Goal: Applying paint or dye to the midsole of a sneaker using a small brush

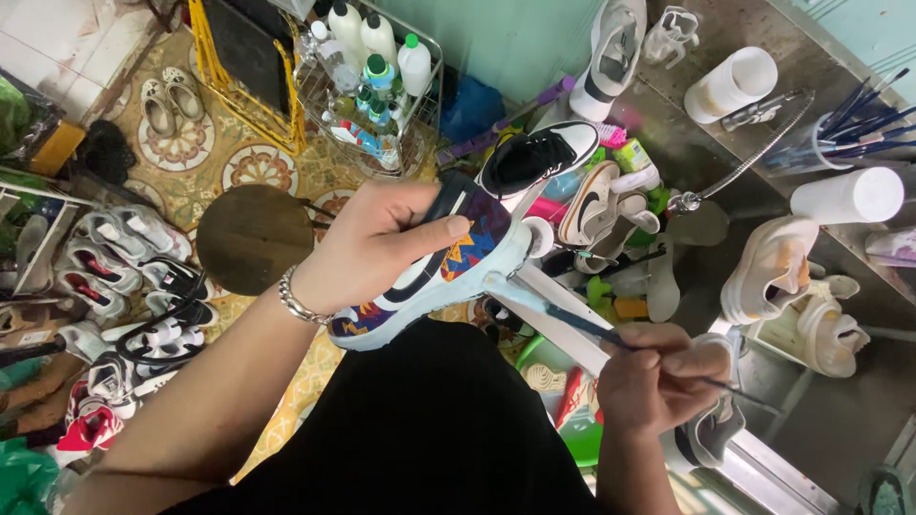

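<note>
Left hand: the left hand point(367, 250) is clamped around the upper of a patterned sneaker point(434, 272), holding it up mid-frame, sole edge tipped toward the other hand. Silver bracelet point(298, 303) on that wrist.

Right hand: the right hand point(658, 377), lower right of centre, is pinched shut on a thin paintbrush point(611, 340), bristle end touching the pale blue midsole at the toe.

The shoe: multicolour zigzag panels, dark swoosh-type stripe, light blue sole. It's in the air over the person's lap, not resting on anything.

Progress: looks like midsole touch-up in full swing. The sole reads evenly pale blue from here, so I'd guess a good part is covered, but I can't tell wet from dry or what the far side looks like.

Around: a steel tabletop point(830, 57) on the right carries white cups point(733, 84), a jar of brushes point(840, 133) and cream sneakers point(773, 269). More shoes point(124, 277) sit at left, a round wooden stool point(253, 236) on the tiled floor, and a wire rack of bottles point(372, 76) at top centre.
</note>
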